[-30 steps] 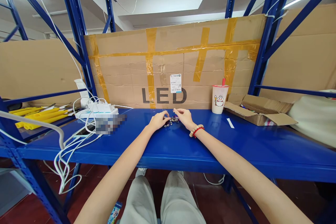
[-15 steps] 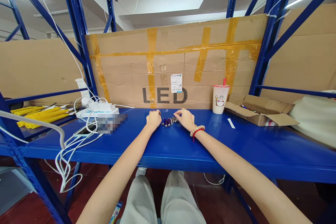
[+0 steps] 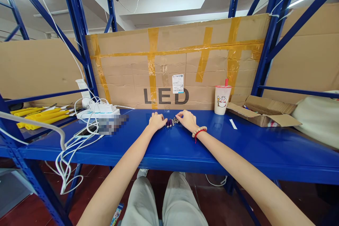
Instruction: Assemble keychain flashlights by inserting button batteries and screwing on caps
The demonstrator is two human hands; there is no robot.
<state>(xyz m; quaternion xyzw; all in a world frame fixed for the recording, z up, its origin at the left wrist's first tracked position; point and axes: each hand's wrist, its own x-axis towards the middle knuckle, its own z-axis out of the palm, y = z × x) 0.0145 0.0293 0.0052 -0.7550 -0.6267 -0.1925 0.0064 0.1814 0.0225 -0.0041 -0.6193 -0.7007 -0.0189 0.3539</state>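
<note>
A small row of dark purple, shiny rods (image 3: 168, 124) lies on the blue shelf top between my hands. Beside it, to the right, sits a cluster of small silver balls (image 3: 174, 121). My left hand (image 3: 157, 122) rests at the left end of the rods, fingers bent downward and slightly apart, its fingertips touching or just beside the rods and covering some of them. My right hand (image 3: 187, 120) is at the right edge of the silver balls, thumb and forefinger brought together in a pinch. What lies between those fingertips is too small to make out.
A paper cup with a red straw (image 3: 222, 100), a white paper strip (image 3: 233, 124) and an open cardboard box (image 3: 265, 113) are to the right. Leftward lie tangled white cables (image 3: 90, 127), a power strip (image 3: 102, 113) and yellow-handled tools (image 3: 45, 116). A cardboard panel (image 3: 127, 74) stands behind.
My left hand has shifted slightly right and down, onto the left end of the rods, and its fingers have loosened. My right hand stays nearly still.
</note>
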